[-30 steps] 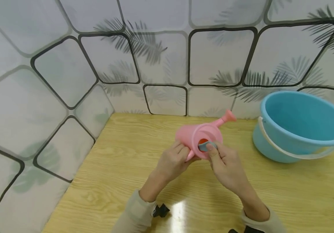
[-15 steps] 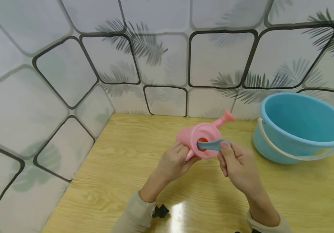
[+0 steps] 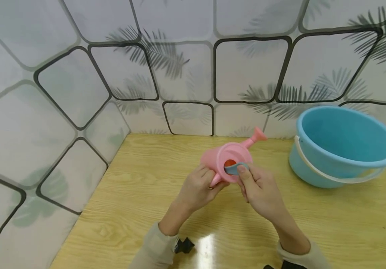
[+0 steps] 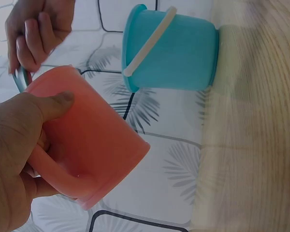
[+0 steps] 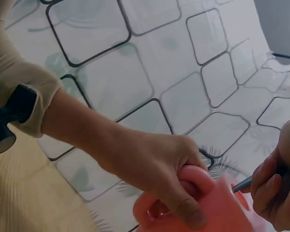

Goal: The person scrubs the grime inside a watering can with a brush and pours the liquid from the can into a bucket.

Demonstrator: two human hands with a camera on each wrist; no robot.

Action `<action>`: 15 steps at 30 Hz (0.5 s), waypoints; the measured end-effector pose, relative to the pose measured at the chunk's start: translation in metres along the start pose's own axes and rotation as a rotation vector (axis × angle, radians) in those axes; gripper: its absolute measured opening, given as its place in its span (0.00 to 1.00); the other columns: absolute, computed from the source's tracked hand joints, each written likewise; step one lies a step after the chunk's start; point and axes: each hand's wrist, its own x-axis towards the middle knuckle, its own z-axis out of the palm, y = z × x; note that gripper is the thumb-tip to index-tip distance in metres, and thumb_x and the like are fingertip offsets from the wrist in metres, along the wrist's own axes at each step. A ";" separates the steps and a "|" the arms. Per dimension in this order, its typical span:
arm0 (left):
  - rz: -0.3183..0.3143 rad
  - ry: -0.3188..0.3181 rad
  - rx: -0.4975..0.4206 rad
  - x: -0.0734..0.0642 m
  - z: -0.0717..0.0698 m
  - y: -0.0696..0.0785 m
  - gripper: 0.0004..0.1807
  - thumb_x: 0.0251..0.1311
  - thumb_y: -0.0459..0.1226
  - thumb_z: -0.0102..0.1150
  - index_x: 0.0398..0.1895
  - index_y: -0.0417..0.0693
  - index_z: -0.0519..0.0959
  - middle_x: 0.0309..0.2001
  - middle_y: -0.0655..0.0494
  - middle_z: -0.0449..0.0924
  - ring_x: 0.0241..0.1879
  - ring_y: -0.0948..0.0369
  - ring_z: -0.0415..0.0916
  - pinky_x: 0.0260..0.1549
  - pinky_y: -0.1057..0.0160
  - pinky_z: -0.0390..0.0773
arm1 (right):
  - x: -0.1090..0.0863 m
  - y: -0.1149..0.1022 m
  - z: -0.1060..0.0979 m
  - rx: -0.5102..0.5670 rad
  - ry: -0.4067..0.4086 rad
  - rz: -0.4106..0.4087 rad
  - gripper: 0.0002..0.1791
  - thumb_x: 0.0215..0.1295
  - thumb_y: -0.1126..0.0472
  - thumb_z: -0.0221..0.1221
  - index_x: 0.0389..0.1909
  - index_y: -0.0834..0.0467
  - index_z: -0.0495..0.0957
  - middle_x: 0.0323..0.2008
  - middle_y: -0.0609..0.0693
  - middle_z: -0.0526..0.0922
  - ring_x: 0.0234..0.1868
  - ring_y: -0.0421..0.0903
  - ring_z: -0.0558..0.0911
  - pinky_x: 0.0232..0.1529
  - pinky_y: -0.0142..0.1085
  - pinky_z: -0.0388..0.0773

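A pink watering can (image 3: 211, 157) is held tilted above the table, its round top opening facing me and its spout to the upper right. My left hand (image 3: 194, 188) grips the can's handle, and in the left wrist view the thumb lies along the can's wall (image 4: 94, 137). Between thumb and fingers my right hand (image 3: 261, 190) pinches a slim blue-grey handled tool (image 3: 233, 169). The tool's far end goes into the can's opening and is hidden there. Inside the opening shows an orange-red patch (image 3: 229, 163).
A light blue bucket (image 3: 324, 168) with a white handle (image 3: 317, 170) stands on the wooden table (image 3: 129, 198) at the right. Behind and to the left rises a patterned covering (image 3: 186, 74). A black wrist mount (image 3: 184, 245) sits at the left sleeve.
The right hand first drew the tool partly out to the right, then pushed it back into the can. The left hand keeps its grip, with the can almost still.
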 end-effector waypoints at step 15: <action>0.022 -0.034 -0.008 0.000 0.000 0.000 0.22 0.45 0.42 0.79 0.21 0.47 0.70 0.20 0.59 0.70 0.26 0.62 0.68 0.28 0.71 0.70 | -0.005 -0.006 -0.001 -0.034 0.004 0.067 0.19 0.77 0.67 0.48 0.21 0.58 0.67 0.11 0.44 0.64 0.10 0.37 0.63 0.09 0.33 0.60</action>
